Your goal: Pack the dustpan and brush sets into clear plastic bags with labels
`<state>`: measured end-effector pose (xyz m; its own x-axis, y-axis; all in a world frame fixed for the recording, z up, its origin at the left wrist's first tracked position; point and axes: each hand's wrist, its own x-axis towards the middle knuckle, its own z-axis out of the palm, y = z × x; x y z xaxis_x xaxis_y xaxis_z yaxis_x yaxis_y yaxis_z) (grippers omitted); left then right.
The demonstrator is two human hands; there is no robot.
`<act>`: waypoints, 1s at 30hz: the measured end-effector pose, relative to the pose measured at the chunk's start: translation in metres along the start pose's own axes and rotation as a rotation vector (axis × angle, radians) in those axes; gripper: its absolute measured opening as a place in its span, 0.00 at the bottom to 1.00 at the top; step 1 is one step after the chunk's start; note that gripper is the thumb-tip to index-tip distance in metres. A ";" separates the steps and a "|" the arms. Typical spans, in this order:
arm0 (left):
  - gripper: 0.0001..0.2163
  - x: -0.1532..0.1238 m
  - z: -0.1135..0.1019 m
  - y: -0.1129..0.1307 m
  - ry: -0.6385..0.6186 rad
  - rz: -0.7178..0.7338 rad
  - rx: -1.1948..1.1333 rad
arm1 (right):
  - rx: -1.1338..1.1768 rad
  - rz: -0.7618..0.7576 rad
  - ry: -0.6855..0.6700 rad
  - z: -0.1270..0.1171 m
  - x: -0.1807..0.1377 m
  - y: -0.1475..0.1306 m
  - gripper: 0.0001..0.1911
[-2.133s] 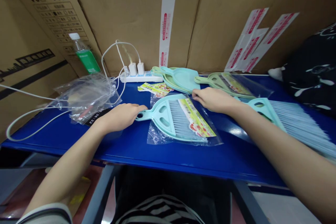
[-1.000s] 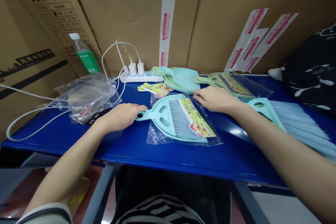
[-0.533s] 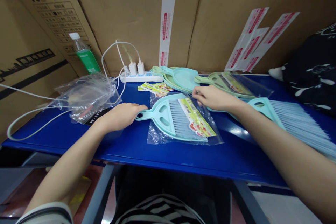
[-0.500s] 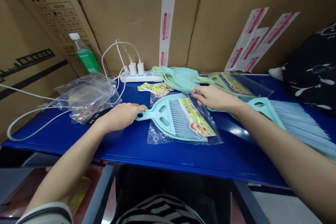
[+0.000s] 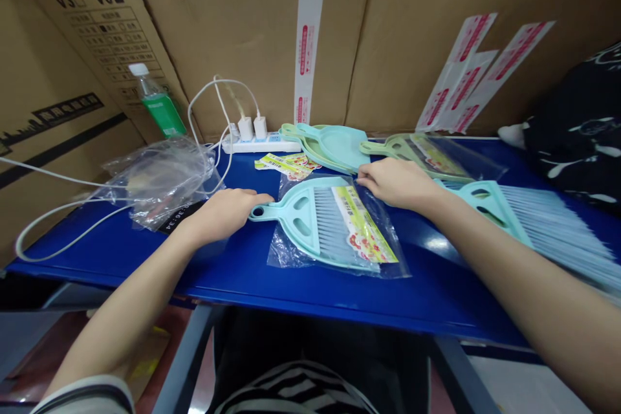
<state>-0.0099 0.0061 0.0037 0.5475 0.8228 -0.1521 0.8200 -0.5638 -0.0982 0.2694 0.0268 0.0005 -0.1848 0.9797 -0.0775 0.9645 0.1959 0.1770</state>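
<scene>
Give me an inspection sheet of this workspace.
Surface: blue tabletop, glossy.
Job's things: light-blue dustpan-and-brush set with label and clear bag; stacked dustpans and bagged green set behind; light-blue brush at right.
Clutter: crumpled clear bags, loose labels, green-labelled bottle, black digital display.
Grip: left hand at the set's handle end; right hand near the bag's far edge; finger contact unclear.
Cables: white cables looped at left; chargers in power strip.
Surroundings: cardboard panels with tape; dark patterned fabric at right.
</scene>
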 end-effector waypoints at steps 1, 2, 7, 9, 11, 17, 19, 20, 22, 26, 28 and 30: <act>0.23 0.000 0.000 0.000 0.007 0.000 0.003 | 0.002 -0.008 0.001 0.000 0.000 0.001 0.15; 0.23 0.000 0.000 0.000 0.016 0.002 0.004 | 0.010 -0.031 0.013 0.000 0.001 0.003 0.15; 0.24 0.000 -0.001 0.001 0.005 -0.009 0.027 | 0.097 -0.189 0.085 -0.005 0.000 0.013 0.12; 0.26 0.000 -0.002 0.002 -0.012 -0.021 0.045 | 0.124 -0.162 0.050 -0.010 -0.004 0.014 0.12; 0.26 0.000 -0.003 0.003 -0.021 -0.029 0.060 | 0.161 -0.117 -0.029 -0.015 -0.009 0.013 0.15; 0.26 0.000 -0.003 0.003 -0.022 -0.009 0.055 | 0.531 -0.059 -0.316 -0.013 -0.012 0.004 0.19; 0.25 0.000 -0.003 0.003 -0.020 -0.014 0.056 | 0.618 -0.040 -0.335 -0.009 -0.010 0.004 0.23; 0.25 0.001 -0.002 0.003 -0.020 -0.018 0.056 | 0.660 -0.036 -0.340 -0.007 -0.009 0.005 0.24; 0.25 0.001 -0.002 0.002 -0.017 -0.021 0.052 | 0.747 -0.057 -0.343 -0.004 -0.007 0.008 0.23; 0.25 0.001 -0.001 0.002 -0.006 -0.016 0.040 | 0.929 -0.105 -0.365 -0.002 -0.005 0.013 0.18; 0.24 0.001 0.000 0.001 -0.005 -0.013 0.032 | 1.036 -0.061 -0.378 -0.003 -0.006 0.012 0.15; 0.24 0.001 0.000 0.001 -0.005 -0.011 0.027 | 1.128 0.010 -0.396 -0.006 -0.006 0.009 0.14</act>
<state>-0.0083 0.0064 0.0032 0.5377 0.8287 -0.1555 0.8211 -0.5566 -0.1269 0.2778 0.0225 0.0087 -0.2964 0.8610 -0.4134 0.6241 -0.1531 -0.7662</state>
